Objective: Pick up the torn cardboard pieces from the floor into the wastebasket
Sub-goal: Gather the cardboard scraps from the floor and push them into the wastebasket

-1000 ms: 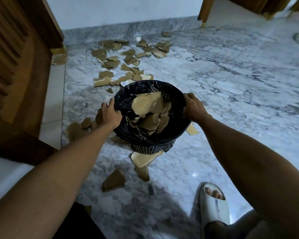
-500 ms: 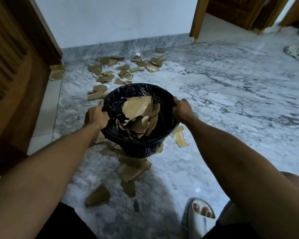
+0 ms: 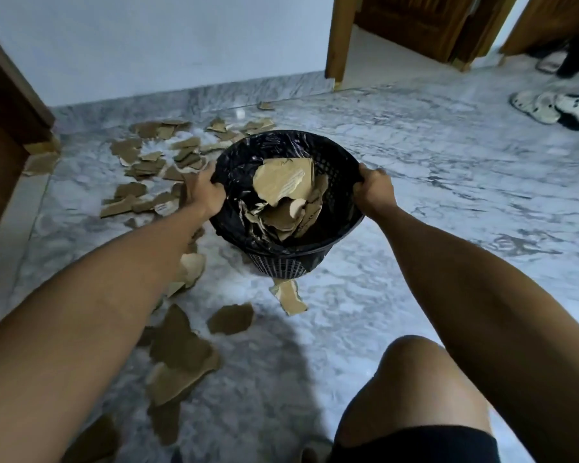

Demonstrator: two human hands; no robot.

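A black mesh wastebasket (image 3: 335,162) lined with a black bag is held tilted above the marble floor. My left hand (image 3: 205,190) grips its left rim and my right hand (image 3: 372,192) grips its right rim. Torn cardboard pieces (image 3: 283,185) fill its inside. Several more pieces (image 3: 154,162) lie scattered on the floor beyond my left hand, toward the wall. A large piece (image 3: 181,355) and smaller ones (image 3: 230,318) lie near me, and one strip (image 3: 290,297) lies just below the basket.
A wooden cabinet (image 3: 4,128) stands at the left. The white wall with a marble skirting (image 3: 188,91) runs behind the far pieces. A wooden door frame (image 3: 336,38) is at the back. Sandals (image 3: 555,106) lie far right. My right knee (image 3: 425,385) is low in view.
Both hands have carried the wastebasket forward and to the right, off the near pieces. My view rose and my knee came into view.
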